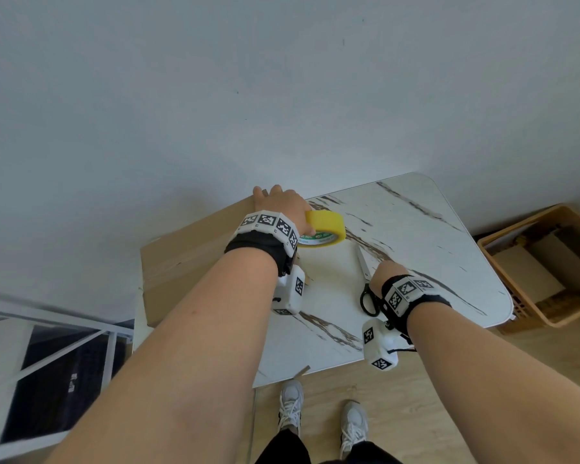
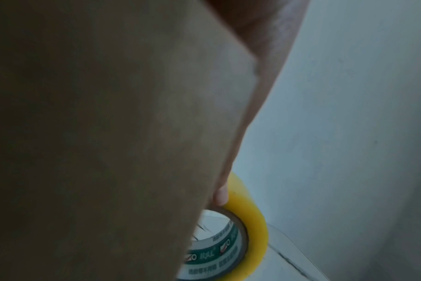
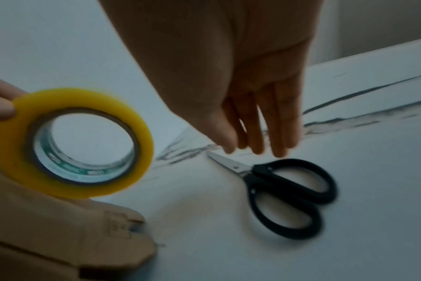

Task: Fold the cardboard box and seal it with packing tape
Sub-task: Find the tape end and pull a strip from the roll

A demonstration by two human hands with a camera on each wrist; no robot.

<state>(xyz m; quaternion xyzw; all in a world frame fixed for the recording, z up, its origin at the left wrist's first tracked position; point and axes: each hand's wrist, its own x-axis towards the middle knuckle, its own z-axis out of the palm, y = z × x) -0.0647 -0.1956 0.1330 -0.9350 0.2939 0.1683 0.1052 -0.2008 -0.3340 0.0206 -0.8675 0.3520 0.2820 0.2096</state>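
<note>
Nearest, the right hand [image 1: 387, 270] hangs with fingers loose over the scissors [image 1: 367, 289] on the tabletop [image 1: 416, 249], likely to cut, while beyond it the left hand [image 1: 282, 209] grips the tape roll [image 1: 325, 232] beside the cardboard box [image 1: 188, 259], steadying both.

Brown cardboard box [image 1: 188, 259] on table, yellow tape roll [image 1: 325, 229] held beside it

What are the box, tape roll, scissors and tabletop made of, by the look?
Box: plain brown cardboard, matte. Tape roll: glossy translucent yellow film on a brown core, probably card. Scissors: shiny metal blades, likely steel; black handles, probably plastic. Tabletop: white with dark veins, marble-look; real stone or print, unclear.
</note>
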